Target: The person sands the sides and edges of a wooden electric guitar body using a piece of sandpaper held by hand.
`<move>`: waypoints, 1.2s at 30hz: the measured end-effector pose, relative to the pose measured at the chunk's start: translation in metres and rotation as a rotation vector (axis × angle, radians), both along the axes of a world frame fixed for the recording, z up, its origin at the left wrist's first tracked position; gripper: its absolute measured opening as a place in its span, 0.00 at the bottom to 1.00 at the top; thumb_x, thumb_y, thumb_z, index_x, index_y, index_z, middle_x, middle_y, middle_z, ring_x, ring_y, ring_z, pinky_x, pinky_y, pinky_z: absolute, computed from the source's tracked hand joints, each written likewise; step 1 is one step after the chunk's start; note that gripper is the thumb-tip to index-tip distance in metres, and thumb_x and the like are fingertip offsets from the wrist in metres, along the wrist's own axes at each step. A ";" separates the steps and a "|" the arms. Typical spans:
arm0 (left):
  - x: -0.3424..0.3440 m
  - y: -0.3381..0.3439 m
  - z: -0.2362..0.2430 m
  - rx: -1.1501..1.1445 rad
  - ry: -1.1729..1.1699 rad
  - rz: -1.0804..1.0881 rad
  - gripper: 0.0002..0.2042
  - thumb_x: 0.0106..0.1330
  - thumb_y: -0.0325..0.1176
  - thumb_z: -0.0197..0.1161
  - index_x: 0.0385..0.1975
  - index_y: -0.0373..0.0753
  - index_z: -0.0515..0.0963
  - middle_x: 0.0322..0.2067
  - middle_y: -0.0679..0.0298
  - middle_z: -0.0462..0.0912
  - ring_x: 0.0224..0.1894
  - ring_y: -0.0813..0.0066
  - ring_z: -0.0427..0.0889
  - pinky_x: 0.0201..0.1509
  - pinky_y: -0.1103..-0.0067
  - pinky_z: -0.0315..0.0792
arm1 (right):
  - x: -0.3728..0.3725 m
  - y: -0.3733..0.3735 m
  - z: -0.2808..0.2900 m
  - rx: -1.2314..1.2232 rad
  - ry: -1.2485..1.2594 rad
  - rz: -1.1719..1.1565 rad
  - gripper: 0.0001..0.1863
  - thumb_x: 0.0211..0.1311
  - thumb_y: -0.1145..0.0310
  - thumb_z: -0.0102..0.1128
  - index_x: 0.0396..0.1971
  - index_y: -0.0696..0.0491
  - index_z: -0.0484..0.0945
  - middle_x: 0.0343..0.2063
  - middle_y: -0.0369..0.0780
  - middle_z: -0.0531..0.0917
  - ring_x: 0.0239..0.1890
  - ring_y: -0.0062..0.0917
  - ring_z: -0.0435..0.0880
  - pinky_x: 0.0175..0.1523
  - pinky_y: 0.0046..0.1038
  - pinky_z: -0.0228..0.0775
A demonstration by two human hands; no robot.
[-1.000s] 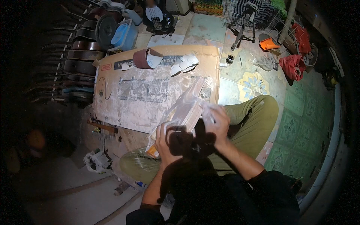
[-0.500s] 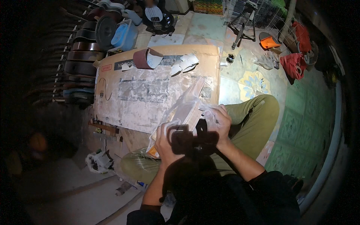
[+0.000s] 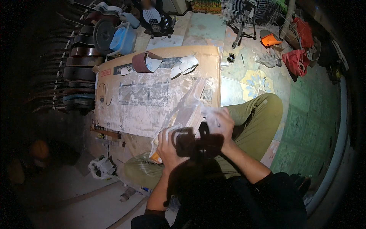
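Observation:
Over my lap is a long, pale, wood-coloured slab point(image 3: 192, 119) in a crinkled clear plastic bag point(image 3: 195, 94). It lies tilted, with a pointed flap of plastic reaching out over the cardboard and an orange patch at its near end. My left hand point(image 3: 167, 147) is closed round the near left side of the bagged slab. On the other side my right hand point(image 3: 223, 124), a little blurred, has its fingers closed on bunched plastic along the slab's right edge. A dark shadow covers parts of both hands and the slab's near part.
A dusty cardboard sheet point(image 3: 141, 110) lies ahead, bearing a brown sandpaper loop point(image 3: 140, 63) and torn white paper point(image 3: 185, 65). Guitars point(image 3: 80, 73) line the left; a blue tub point(image 3: 124, 39) and a bass guitar point(image 3: 154, 19) are behind. A tripod point(image 3: 242, 28) and red bag point(image 3: 296, 63) are at right.
My right hand has shifted slightly and is more blurred, still at the plastic. My left hand keeps its hold on the bagged slab. The whole view has moved a little.

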State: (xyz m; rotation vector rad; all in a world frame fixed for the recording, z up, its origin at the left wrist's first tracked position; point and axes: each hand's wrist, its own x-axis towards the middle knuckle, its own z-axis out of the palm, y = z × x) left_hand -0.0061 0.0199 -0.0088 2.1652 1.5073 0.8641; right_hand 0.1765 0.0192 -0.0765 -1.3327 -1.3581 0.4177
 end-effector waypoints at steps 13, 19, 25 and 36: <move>0.008 0.001 0.001 0.049 0.035 0.054 0.24 0.45 0.34 0.78 0.42 0.34 0.78 0.38 0.51 0.78 0.43 0.48 0.79 0.49 0.64 0.72 | -0.017 -0.020 -0.005 -0.333 0.527 0.508 0.10 0.58 0.62 0.63 0.23 0.52 0.77 0.29 0.36 0.82 0.32 0.34 0.79 0.38 0.35 0.67; 0.002 -0.001 0.001 -0.010 0.011 0.017 0.29 0.43 0.40 0.75 0.46 0.34 0.77 0.42 0.49 0.77 0.47 0.43 0.75 0.50 0.58 0.71 | -0.016 -0.008 0.038 -0.142 -0.252 0.212 0.10 0.54 0.62 0.63 0.21 0.49 0.73 0.19 0.36 0.75 0.22 0.29 0.76 0.31 0.36 0.62; 0.005 -0.002 0.002 0.031 0.017 0.024 0.23 0.45 0.32 0.77 0.41 0.34 0.77 0.38 0.50 0.77 0.43 0.46 0.78 0.49 0.64 0.72 | -0.009 -0.001 0.019 0.221 -0.093 -0.005 0.08 0.56 0.64 0.62 0.22 0.51 0.76 0.28 0.36 0.84 0.26 0.26 0.78 0.37 0.33 0.63; 0.004 -0.004 0.000 0.000 0.007 0.040 0.22 0.46 0.32 0.76 0.42 0.34 0.77 0.39 0.51 0.78 0.44 0.46 0.79 0.49 0.63 0.73 | -0.014 -0.018 0.013 0.170 0.025 0.090 0.01 0.52 0.75 0.64 0.25 0.55 0.80 0.28 0.39 0.84 0.29 0.29 0.80 0.38 0.32 0.67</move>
